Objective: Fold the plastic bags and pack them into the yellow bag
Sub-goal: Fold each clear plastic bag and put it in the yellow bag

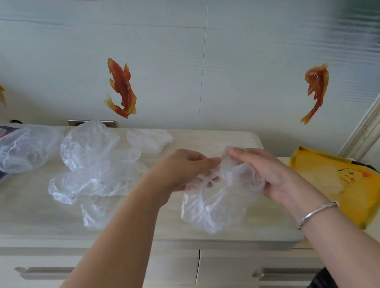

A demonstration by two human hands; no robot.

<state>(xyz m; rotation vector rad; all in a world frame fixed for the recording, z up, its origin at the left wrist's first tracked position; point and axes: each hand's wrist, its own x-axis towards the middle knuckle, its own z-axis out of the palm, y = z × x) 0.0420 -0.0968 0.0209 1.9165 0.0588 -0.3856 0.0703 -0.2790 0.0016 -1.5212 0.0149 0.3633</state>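
With the left hand (pixel 182 167) and right hand (pixel 260 172) both pinching one clear plastic bag (pixel 213 204) above the counter (pixel 21 215), beside the yellow bag (pixel 346 193), the slippery film may slip or spring open if either pinch loosens.

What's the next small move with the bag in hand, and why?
Probably bring the two hands together to make the first fold: left hand and right hand both pinch the clear plastic bag, which hangs crumpled and unfolded, beside the yellow bag.
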